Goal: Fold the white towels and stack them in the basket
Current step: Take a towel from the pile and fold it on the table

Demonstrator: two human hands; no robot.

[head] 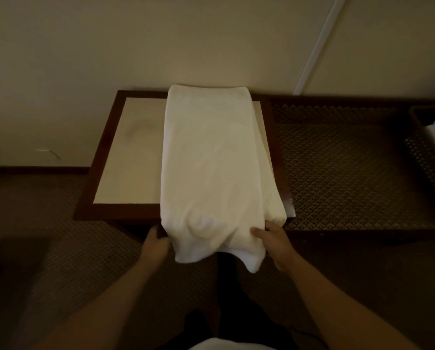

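we see a white towel (211, 157) lying lengthwise on the small table (133, 157), its near end hanging over the front edge. our left hand (155, 245) and right hand (274, 242) each pinch a near corner. the basket (423, 147) stands well apart at the right edge.

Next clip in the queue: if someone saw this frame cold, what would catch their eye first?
The white towel stands out, laid lengthwise along a dark-framed table against the wall, its near end hanging over the front edge. The left hand and right hand grip that near end at its two corners. At the far right edge, a dark basket stands on the patterned carpet with white cloth inside it.
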